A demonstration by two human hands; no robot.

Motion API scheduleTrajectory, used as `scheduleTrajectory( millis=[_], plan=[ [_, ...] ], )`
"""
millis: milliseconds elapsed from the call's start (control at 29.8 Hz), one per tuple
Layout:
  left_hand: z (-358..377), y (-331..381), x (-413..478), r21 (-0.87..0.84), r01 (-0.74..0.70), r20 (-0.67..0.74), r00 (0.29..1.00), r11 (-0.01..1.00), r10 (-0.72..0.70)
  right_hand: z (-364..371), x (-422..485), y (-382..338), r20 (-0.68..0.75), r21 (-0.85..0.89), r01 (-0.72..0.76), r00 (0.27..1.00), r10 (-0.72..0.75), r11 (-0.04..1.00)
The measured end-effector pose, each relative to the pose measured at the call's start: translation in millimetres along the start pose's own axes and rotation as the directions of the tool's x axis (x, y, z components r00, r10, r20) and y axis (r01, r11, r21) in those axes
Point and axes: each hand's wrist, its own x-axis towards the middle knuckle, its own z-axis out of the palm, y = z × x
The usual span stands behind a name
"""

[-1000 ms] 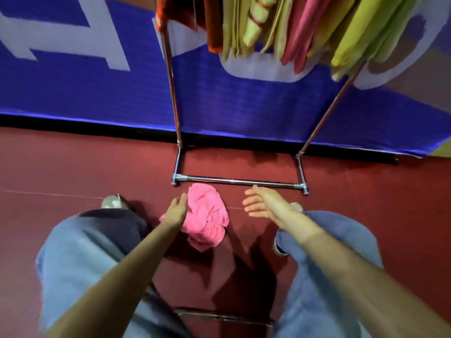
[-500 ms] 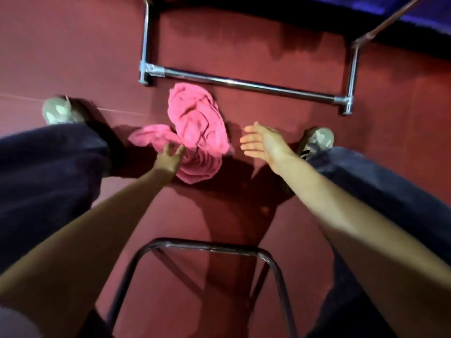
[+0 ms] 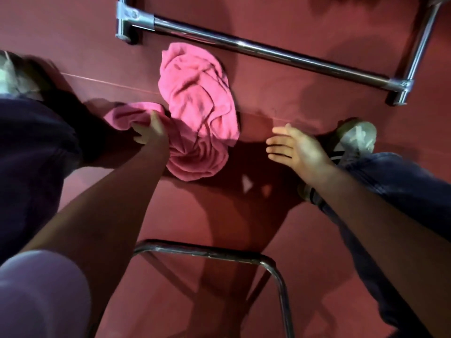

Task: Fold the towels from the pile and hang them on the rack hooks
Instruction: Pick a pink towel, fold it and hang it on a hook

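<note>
Towel, crumpled soft pink cloth, gripped by left hand

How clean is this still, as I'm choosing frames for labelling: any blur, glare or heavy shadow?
Head view: motion blur smears the left shoe and the dark trouser leg; glare streaks the chrome rack bar; a deep shadow covers the floor below the pink towel; the left hand gripping the towel is dim, the open right hand brightly lit.

Bare forearms; pale lilac sleeve; dark blue jeans; grey striped trainers.
</note>
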Motion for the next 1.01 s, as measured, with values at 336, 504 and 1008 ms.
scheduleTrajectory(
  millis=[336,504,1008],
  plan=[
    [-12.9,21.3,-21.3,-0.545,0.150,0.535,0.819,0.825,0.205,19.5,-29.7,1.0,0.077,0.025,0.019,0.997,-0.021,0.999],
    [-44.2,37.4,-87.2,-0.582,-0.029,0.594,0.667,0.812,0.450,-0.7,-72.2,-19.6,-0.007,0.114,0.130,0.991,-0.130,0.985],
    [-218.9,4.1,-296.4,-0.553,-0.680,0.407,0.284,0.481,0.868,35.4,-288.0,-51.3,0.176,-0.296,0.421,0.906,-0.385,0.857]
  ],
)
